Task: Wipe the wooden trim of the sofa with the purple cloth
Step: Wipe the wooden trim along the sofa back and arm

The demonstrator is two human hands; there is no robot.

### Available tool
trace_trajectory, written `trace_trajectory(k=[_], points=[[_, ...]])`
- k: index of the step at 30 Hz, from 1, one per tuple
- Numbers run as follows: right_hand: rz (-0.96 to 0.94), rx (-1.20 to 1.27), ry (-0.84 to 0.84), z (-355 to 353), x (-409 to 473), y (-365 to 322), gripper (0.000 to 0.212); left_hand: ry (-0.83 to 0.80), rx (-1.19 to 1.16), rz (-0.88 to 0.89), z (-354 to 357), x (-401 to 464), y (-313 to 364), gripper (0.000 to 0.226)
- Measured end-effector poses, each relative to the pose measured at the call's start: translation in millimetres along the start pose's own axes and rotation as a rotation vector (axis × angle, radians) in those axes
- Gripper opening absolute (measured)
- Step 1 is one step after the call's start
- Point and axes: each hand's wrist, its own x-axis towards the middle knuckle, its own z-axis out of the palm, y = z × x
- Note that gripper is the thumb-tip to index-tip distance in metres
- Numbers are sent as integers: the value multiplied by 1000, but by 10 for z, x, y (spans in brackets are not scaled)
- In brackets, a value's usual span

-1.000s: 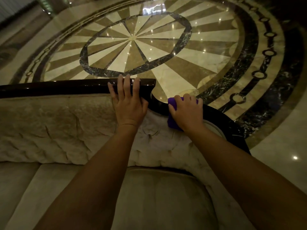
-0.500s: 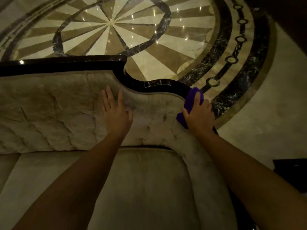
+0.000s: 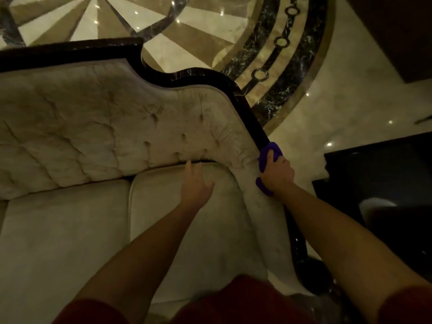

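Since earlier: right hand (image 3: 277,173) slid cloth (image 3: 268,155) down trim (image 3: 247,113) toward armrest. Grip clenched on cloth; left hand (image 3: 196,183) spread over cushion (image 3: 187,230). I judge wiping mid-pass; next, continue along lower trim.

I can read no text, label, brand, number or sign anywhere in my view. The picture is dim and partly blurred.
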Motion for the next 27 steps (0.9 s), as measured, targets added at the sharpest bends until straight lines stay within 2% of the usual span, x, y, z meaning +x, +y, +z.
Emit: trace_trajectory(k=[2,4,5,6,8,10,12,15,18,20,24,26,27], points=[[4,-27,-78,-54,-175,105,91,-83,-51,13,-135,-83,158,60],[22,-29,-150,-160,-339,230,78,-171,-211,-22,-268,-178,314,19],[38,-9,-200,-250,-448,293,74,-221,-309,-33,-343,-273,391,12],[46,47,-251,-343,-558,344,74,-274,-404,-53,-400,-358,449,22],[26,315,-319,-479,-839,397,78,-404,-580,-94,-450,-551,482,20],[-48,659,-257,-535,-1216,369,73,-471,-725,-102,-465,-778,481,13],[-112,861,-191,-520,-1659,275,69,-487,-853,-113,-483,-1021,464,15],[-239,812,-163,-471,-2273,91,79,-508,-885,-49,-503,-1311,396,33],[-388,690,-110,-478,-2633,-86,78,-501,-884,28,-547,-1540,301,35],[-453,644,-91,-521,-2777,-174,76,-436,-840,70,-594,-1682,215,33],[-623,454,-30,-634,-2967,-286,69,-151,-706,98,-683,-1932,-23,33],[-727,443,11,-647,-3066,-323,67,-142,-794,101,-736,-2100,-131,22],[-780,453,20,-633,-3122,-343,67,-151,-838,86,-756,-2208,-176,24]])
